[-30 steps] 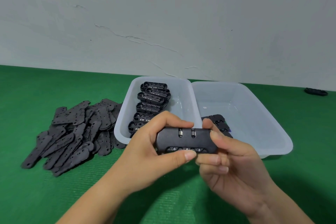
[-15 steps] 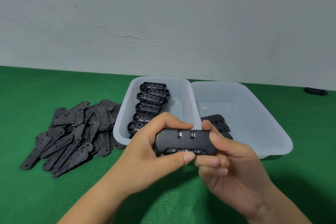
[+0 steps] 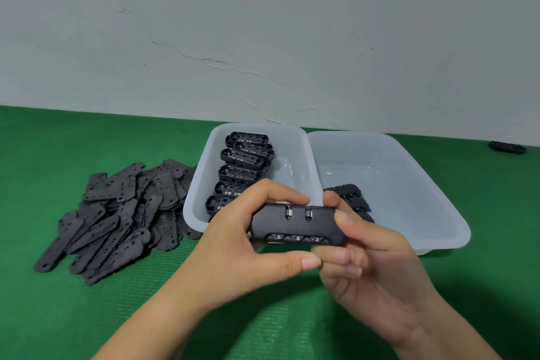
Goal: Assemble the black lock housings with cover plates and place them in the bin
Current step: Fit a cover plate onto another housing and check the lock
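Item in my grip: one black lock housing [image 3: 296, 223], oblong with rounded ends, matte plastic, three number dials along its front edge, held above the worktop's near middle. My left hand [image 3: 248, 245] curls round its left end, my right hand [image 3: 368, 254] pinches its right end. Left bin [image 3: 201, 184], translucent plastic: six open housings [image 3: 242, 174] visible, in a row. Right bin [image 3: 432, 199]: assembled locks [image 3: 347, 197], count unclear. Toward the left edge: cover plates [image 3: 117, 213], a flat, perforated heap on the green ribbed worktop [image 3: 73, 316].

A person's left hand [image 3: 233, 245] and right hand [image 3: 371, 257] grip a black lock housing [image 3: 295, 225] above a green mat [image 3: 87, 316], near two plastic bins [image 3: 438, 213] and piled cover plates [image 3: 117, 213].
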